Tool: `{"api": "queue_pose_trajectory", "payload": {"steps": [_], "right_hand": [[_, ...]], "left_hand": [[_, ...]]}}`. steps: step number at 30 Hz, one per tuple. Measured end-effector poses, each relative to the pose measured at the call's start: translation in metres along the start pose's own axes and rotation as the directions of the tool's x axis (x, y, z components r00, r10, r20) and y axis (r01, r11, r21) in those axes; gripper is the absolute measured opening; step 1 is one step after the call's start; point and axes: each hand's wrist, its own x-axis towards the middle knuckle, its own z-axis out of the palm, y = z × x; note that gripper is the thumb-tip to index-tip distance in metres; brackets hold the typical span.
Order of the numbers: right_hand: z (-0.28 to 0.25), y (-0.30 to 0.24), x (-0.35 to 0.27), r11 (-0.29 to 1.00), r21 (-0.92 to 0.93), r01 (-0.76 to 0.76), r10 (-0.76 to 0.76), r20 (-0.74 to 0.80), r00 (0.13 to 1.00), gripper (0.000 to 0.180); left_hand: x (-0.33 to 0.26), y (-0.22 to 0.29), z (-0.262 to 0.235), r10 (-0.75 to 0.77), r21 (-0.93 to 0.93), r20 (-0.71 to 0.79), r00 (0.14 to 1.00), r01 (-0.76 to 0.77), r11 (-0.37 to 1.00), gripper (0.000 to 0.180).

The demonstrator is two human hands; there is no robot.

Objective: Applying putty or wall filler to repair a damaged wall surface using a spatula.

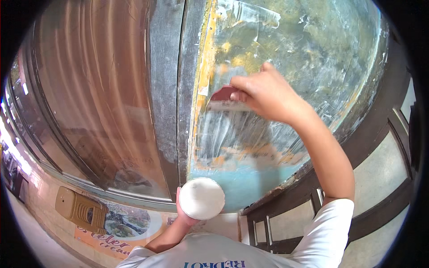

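My right hand (263,91) is closed around a dark red putty scraper (222,94) and presses its edge to the wall. Smeared white filler streaks the patchy green, yellow and grey wall panel (308,58), thickest under and above the scraper. Low in front of my chest, my left hand (185,215) holds a round tub (202,198) from its left side and below. A white surface fills the tub's round top; I cannot tell how deep it is. Part of the left hand's fingers is hidden behind the tub.
Left of the panel runs a grey wooden frame (165,71), then a window with a brown curtain (94,89) behind it. Brown stacked plastic stools (80,207) stand at lower left beside a printed banner (134,221). Dark wooden framing with pale panels (380,163) lies to the right.
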Motion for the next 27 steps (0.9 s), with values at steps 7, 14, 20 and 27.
{"api": "queue_pose_trajectory", "payload": {"steps": [7,14,20,27], "right_hand": [[-0.086,0.097,0.024,0.974,-0.181,0.135,-0.217,-0.585,0.782,0.024],[-0.04,0.018,0.014,0.998,0.037,0.046,-0.032,-0.332,0.943,0.021],[-0.003,0.002,0.015,0.996,-0.089,0.016,-0.026,-0.121,0.992,0.022],[-0.116,0.047,0.017,0.972,0.167,-0.163,0.231,-0.585,0.777,0.024]], "left_hand": [[0.001,0.002,-0.005,0.026,-0.062,0.021,0.999,-0.025,0.998,0.093],[-0.004,0.005,-0.013,0.054,-0.017,-0.057,0.997,-0.056,0.998,0.091],[-0.002,0.001,-0.006,0.015,-0.034,0.032,0.999,-0.014,0.999,0.092],[0.001,0.002,-0.003,0.011,-0.024,-0.021,1.0,-0.011,1.0,0.092]]}}
